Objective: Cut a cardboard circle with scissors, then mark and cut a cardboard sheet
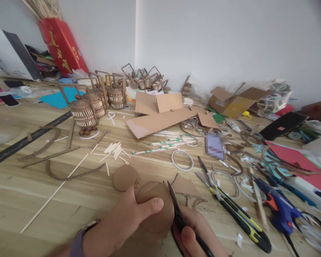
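Note:
My left hand (pixel 128 217) grips a piece of brown cardboard (pixel 152 192) that bears a round outline, with the thumb lying across its face. In my right hand (pixel 195 228) is a pair of dark-handled scissors (pixel 178 214). Their blades meet the right edge of the cardboard; the lower blade is mostly hidden. A loose cardboard disc (pixel 125 177) lies flat just beyond my left hand. Behind the scissors rests an irregular cardboard scrap (pixel 186 185). To the right of my right hand is a yellow-and-black utility knife (pixel 238 210).
A blue glue gun (pixel 276 207) sits at the right. Short wooden sticks (pixel 113 151) and a tape roll (pixel 182 160) lie ahead. Further back stand small basket models (pixel 81 112), cardboard sheets (pixel 160 117) and an opened box (pixel 237 101). Paper scraps and cardboard strips clutter the right side.

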A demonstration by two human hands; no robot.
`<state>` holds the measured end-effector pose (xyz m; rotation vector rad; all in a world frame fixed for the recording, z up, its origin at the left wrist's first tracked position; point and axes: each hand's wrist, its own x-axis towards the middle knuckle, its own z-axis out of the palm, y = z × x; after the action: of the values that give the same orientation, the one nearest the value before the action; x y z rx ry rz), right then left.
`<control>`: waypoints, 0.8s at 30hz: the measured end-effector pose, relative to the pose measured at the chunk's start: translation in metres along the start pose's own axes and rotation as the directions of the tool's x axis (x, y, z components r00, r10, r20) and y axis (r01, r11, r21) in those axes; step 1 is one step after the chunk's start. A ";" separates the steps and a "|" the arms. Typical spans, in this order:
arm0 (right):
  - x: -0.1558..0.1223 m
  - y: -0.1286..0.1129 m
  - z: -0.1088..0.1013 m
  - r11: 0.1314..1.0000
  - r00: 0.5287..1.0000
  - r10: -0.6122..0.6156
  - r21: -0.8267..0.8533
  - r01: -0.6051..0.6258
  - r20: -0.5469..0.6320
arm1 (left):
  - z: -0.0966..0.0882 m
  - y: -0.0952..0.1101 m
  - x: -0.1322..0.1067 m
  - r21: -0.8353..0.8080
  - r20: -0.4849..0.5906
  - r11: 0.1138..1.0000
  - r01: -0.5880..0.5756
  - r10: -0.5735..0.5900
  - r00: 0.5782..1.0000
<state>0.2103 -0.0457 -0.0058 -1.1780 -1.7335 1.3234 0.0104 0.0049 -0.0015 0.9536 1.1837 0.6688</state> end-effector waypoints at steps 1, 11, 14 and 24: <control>0.000 0.000 0.000 1.000 1.000 0.006 0.000 -0.006 0.000 | 0.000 0.000 0.000 -0.005 0.002 1.000 0.000 0.000 1.000; 0.008 -0.001 0.006 0.998 0.997 0.061 0.029 -0.060 -0.049 | 0.001 0.009 -0.004 -0.014 0.042 1.000 -0.013 0.014 0.999; 0.009 0.001 0.006 0.997 0.997 0.074 0.036 -0.073 -0.031 | 0.001 0.009 -0.004 -0.004 0.045 1.000 -0.009 0.009 0.999; 0.001 0.009 0.005 0.997 0.994 0.068 -0.042 -0.072 -0.086 | 0.000 0.007 -0.003 -0.002 0.058 1.000 -0.019 0.019 0.998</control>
<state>0.2077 -0.0463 -0.0155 -1.3121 -1.6833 1.2629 0.0102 0.0054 0.0058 0.9778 1.1235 0.6531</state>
